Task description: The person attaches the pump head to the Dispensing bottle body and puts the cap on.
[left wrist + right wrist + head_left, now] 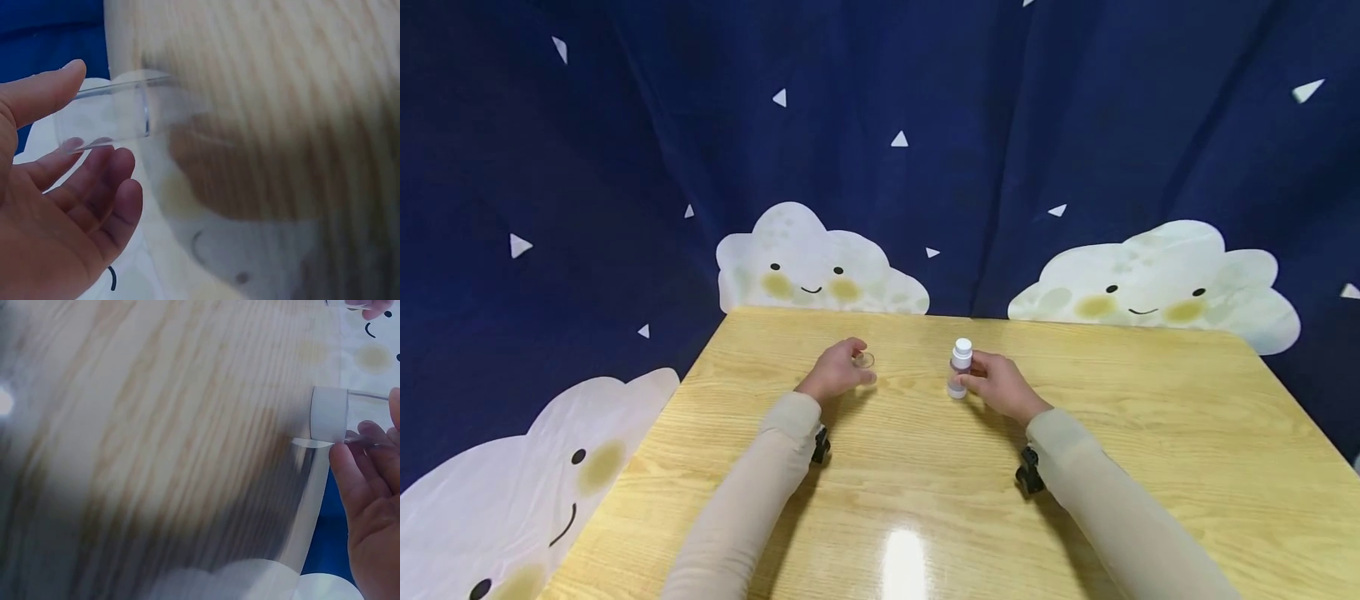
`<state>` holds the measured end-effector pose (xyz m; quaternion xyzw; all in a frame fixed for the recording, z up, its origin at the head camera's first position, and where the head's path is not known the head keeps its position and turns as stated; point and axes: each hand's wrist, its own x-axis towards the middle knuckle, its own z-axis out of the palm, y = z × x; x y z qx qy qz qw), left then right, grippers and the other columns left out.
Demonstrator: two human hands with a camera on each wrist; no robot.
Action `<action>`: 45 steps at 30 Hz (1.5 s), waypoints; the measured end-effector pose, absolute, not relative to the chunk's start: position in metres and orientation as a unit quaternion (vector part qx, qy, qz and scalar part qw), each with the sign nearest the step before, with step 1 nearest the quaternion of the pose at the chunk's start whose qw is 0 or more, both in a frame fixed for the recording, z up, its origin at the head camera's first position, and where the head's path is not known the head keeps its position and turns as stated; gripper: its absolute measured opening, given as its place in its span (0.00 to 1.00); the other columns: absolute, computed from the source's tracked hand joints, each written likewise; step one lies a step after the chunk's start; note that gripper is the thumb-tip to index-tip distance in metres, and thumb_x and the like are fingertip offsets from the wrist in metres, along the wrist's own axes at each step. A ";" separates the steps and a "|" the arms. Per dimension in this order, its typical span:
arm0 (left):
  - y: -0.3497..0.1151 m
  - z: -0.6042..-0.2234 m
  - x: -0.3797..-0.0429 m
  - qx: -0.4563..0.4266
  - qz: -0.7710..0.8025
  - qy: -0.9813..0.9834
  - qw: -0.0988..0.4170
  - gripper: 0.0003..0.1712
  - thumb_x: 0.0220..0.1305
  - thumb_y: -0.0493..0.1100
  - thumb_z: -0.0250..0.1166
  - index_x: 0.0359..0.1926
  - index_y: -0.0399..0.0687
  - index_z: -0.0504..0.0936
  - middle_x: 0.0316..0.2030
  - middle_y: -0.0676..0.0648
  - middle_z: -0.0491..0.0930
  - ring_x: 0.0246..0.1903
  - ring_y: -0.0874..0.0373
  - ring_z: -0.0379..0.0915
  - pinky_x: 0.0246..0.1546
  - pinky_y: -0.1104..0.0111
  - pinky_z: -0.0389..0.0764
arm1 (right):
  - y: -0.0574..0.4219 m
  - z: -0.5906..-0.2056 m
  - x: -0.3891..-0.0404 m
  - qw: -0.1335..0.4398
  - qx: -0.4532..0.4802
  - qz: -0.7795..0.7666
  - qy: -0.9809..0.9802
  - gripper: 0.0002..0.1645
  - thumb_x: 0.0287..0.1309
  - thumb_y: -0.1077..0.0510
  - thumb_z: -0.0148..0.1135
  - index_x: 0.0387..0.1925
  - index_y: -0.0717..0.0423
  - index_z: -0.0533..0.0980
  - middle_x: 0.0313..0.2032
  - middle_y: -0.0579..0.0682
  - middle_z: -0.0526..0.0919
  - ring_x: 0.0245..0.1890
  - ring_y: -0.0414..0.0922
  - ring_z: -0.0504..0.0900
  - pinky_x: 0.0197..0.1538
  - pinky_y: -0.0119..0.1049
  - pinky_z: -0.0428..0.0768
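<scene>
My left hand (842, 368) pinches a clear cylindrical cap (863, 360) between thumb and fingertips. In the left wrist view the see-through cap (103, 115) lies across between the thumb and the curled fingers. To the right of it, my right hand (1002, 386) grips a small bottle (960, 362) with a white top, a see-through body and a white base. The bottle stands upright. Its white base (329, 414) shows close over the table in the right wrist view, with the thumb and fingers round the body above it.
A glossy wooden table (910, 475) lies under both hands and carries a bright light reflection near the front. Behind it hangs a dark blue curtain (970, 167) with white triangles and smiling clouds. Each wrist wears a small black camera.
</scene>
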<state>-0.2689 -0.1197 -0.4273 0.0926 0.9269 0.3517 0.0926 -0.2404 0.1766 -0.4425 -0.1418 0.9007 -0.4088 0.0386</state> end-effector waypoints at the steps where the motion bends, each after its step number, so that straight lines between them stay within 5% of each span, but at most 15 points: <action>1: -0.118 -0.428 -0.269 0.094 0.348 0.928 0.096 0.38 0.59 0.44 0.71 0.67 0.40 0.69 0.59 0.39 0.77 0.60 0.44 0.74 0.64 0.53 0.73 | 0.177 -0.442 -0.239 0.037 -0.142 -0.409 0.901 0.24 0.66 0.58 0.62 0.61 0.60 0.75 0.59 0.59 0.81 0.60 0.56 0.80 0.61 0.50 0.79; 11: -0.115 -0.428 -0.267 0.126 0.299 0.940 0.110 0.15 0.65 0.44 0.67 0.48 0.40 0.78 0.43 0.45 0.79 0.43 0.54 0.73 0.49 0.60 0.75 | 0.180 -0.443 -0.239 0.023 -0.145 -0.413 0.899 0.27 0.66 0.58 0.62 0.64 0.63 0.72 0.59 0.62 0.81 0.60 0.59 0.80 0.61 0.51 0.79; 27: -0.126 -0.430 -0.264 0.119 0.356 0.918 0.128 0.25 0.70 0.45 0.61 0.63 0.40 0.71 0.53 0.40 0.80 0.55 0.47 0.76 0.57 0.55 0.78 | 0.176 -0.445 -0.239 0.054 -0.124 -0.431 0.892 0.26 0.67 0.58 0.62 0.64 0.60 0.72 0.60 0.62 0.80 0.58 0.57 0.81 0.50 0.42 0.85; 34: -0.128 -0.430 -0.262 0.109 0.365 0.918 0.110 0.24 0.69 0.44 0.62 0.63 0.40 0.72 0.53 0.41 0.79 0.52 0.50 0.77 0.54 0.56 0.78 | 0.172 -0.443 -0.239 0.044 -0.145 -0.423 0.893 0.26 0.67 0.58 0.61 0.64 0.61 0.72 0.60 0.61 0.80 0.59 0.57 0.80 0.55 0.46 0.83; 41: -0.122 -0.433 -0.262 0.121 0.376 0.914 0.098 0.24 0.69 0.45 0.63 0.62 0.41 0.74 0.52 0.42 0.79 0.43 0.53 0.77 0.43 0.63 0.78 | 0.175 -0.444 -0.235 0.049 -0.138 -0.442 0.885 0.25 0.67 0.59 0.61 0.63 0.62 0.73 0.58 0.63 0.81 0.57 0.58 0.81 0.46 0.42 0.86; 45: -0.118 -0.431 -0.262 0.110 0.378 0.916 0.078 0.24 0.67 0.45 0.64 0.61 0.41 0.75 0.54 0.41 0.79 0.50 0.49 0.76 0.49 0.58 0.79 | 0.177 -0.445 -0.236 0.053 -0.139 -0.447 0.882 0.26 0.68 0.57 0.60 0.64 0.61 0.72 0.58 0.63 0.80 0.57 0.58 0.81 0.47 0.42 0.86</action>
